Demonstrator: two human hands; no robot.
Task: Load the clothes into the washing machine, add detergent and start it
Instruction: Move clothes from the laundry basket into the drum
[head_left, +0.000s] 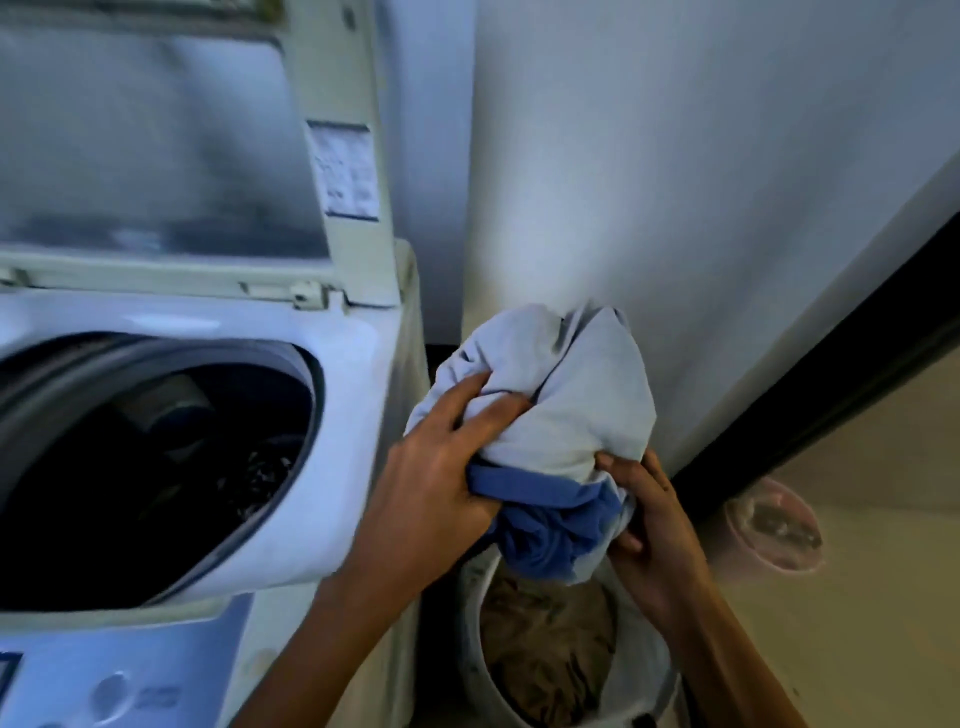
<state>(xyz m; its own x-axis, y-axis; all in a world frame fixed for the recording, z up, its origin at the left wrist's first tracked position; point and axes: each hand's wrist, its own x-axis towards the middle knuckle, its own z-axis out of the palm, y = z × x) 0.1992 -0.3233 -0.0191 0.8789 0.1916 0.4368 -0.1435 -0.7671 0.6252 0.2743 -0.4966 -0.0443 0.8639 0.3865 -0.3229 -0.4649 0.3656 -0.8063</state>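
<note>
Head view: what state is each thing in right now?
lid: raised open.
drum: dark clothes inside.
bucket: brown clothes inside.
bundle: lifted above the bucket, not yet in the drum.
left hand: grip on bundle.
right hand: grip on bundle.

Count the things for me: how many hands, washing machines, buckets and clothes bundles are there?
Hands: 2, left hand and right hand
Washing machine: 1
Bucket: 1
Clothes bundle: 1
Total: 5
</note>
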